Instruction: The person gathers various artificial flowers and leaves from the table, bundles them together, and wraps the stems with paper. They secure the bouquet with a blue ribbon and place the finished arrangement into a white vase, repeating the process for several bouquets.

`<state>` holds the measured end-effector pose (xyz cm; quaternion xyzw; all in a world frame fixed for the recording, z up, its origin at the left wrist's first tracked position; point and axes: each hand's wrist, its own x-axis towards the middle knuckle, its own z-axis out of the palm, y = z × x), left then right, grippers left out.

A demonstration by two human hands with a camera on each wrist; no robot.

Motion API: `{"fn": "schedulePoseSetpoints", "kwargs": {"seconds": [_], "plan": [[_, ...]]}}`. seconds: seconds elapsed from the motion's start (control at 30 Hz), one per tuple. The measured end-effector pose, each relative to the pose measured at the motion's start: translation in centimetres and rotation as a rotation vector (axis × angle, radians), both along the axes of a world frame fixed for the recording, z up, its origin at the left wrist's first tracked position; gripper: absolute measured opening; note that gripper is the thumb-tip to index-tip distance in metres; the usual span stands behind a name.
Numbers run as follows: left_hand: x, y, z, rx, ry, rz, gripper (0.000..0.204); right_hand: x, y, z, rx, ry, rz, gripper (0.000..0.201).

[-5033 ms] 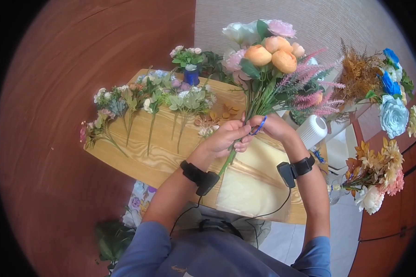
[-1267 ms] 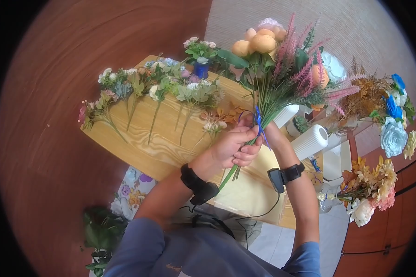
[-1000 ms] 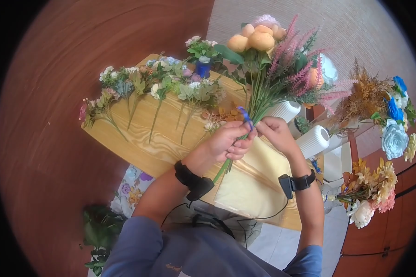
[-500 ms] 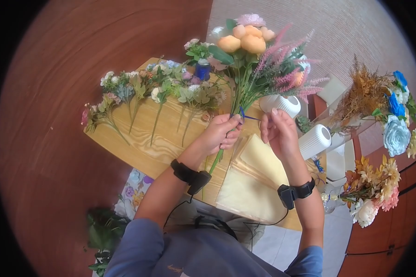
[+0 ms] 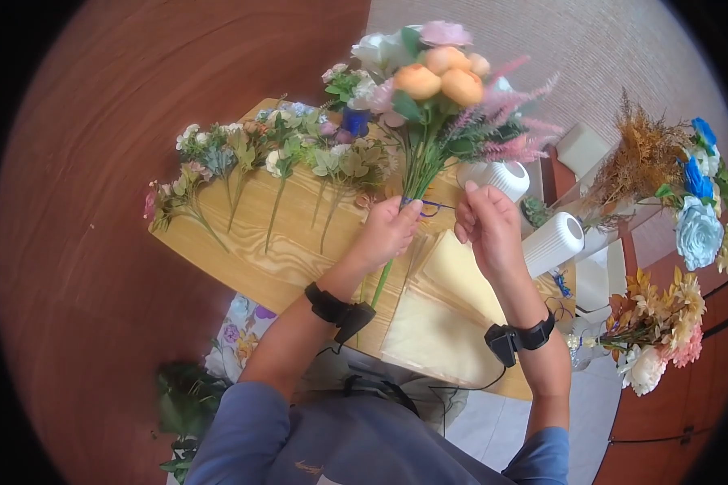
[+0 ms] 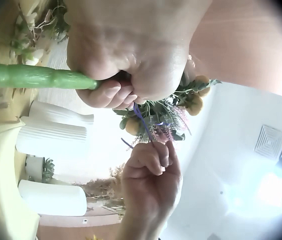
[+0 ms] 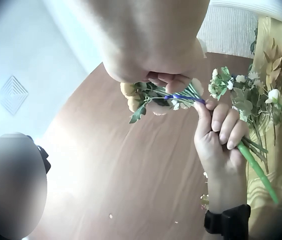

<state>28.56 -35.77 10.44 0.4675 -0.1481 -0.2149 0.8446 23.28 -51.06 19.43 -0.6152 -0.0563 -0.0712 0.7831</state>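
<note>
Pinching the blue tie [image 7: 197, 99], my right hand [image 5: 491, 226] should pull evenly toward three o'clock while my left hand [image 5: 387, 231] grips the stems [image 5: 418, 166].

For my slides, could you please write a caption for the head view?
The left hand grips a bouquet by its stems while the right hand holds a blue tie above a wooden table.

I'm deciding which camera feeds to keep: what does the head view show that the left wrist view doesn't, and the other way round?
Only the head view: the blue container and the blue roses.
Only the left wrist view: the square ceiling vent and a bright glare.
Both: the left hand gripping the bouquet, the right hand pinching the blue tie, and white vases.
</note>
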Motion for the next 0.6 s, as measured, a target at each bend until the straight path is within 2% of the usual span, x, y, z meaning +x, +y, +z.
{"fn": "schedulePoseSetpoints", "kwargs": {"seconds": [0.13, 0.2, 0.23, 0.3, 0.33, 0.37, 0.4, 0.43, 0.6], "plan": [[-0.1, -0.5, -0.4, 0.113, -0.092, 0.062, 0.02, 0.6, 0.7, 0.8, -0.049, -0.017, 0.027, 0.029], [0.2, -1.2, -1.0, 0.263, -0.245, 0.129, 0.017, 0.4, 1.9, 1.3, -0.318, -0.064, 0.043, 0.032], [0.4, -1.4, -1.4, 0.263, -0.246, 0.127, 0.017, 0.6, 2.4, 1.0, -0.317, -0.064, 0.041, 0.032], [0.7, -2.0, -2.1, 0.402, -0.627, 0.343, 0.02, 1.1, 3.6, 0.5, -0.519, -0.21, 0.037, 0.036], [0.7, -3.1, -2.2, 0.279, -0.618, 0.435, 0.02, 1.0, 4.4, 0.7, -0.584, -0.253, 0.009, 0.038], [0.6, -4.3, -2.4, 0.278, -0.62, 0.433, 0.02, 1.2, 4.9, 0.7, -0.584, -0.254, 0.006, 0.038], [0.4, -5.5, -2.1, 0.26, -0.634, 0.581, 0.02, 1.6, 5.2, 0.8, -0.76, -0.318, -0.019, 0.037], [0.4, -5.6, -1.9, 0.273, -0.648, 0.57, 0.02, 1.8, 5.6, 0.8, -0.935, -0.382, -0.044, 0.036], [0.7, -4.0, -0.8, 0.211, -0.531, 0.352, 0.021, 1.5, 7.0, 1.4, -1.072, -0.4, 0.007, 0.034]]}}
